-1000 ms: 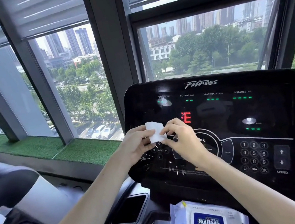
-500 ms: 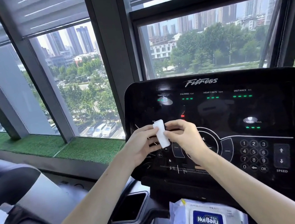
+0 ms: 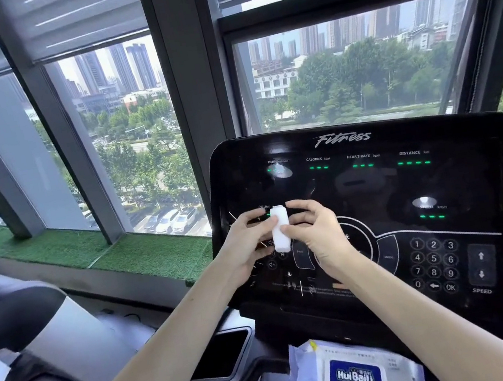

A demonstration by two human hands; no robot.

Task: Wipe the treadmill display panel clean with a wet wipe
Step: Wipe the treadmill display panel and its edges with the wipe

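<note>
left hand (image 3: 247, 245), right hand (image 3: 320, 232) pinching folded wet wipe (image 3: 280, 228), before display panel (image 3: 409, 184)

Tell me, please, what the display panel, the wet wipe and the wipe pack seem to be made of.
The display panel looks like glossy black plastic or acrylic, since it mirrors bright lights. The wet wipe is probably soft white nonwoven fabric, matte and folded into a thick strip. The wipe pack seems to be thin flexible plastic film, slightly shiny and crinkled, with a printed blue label.
</note>
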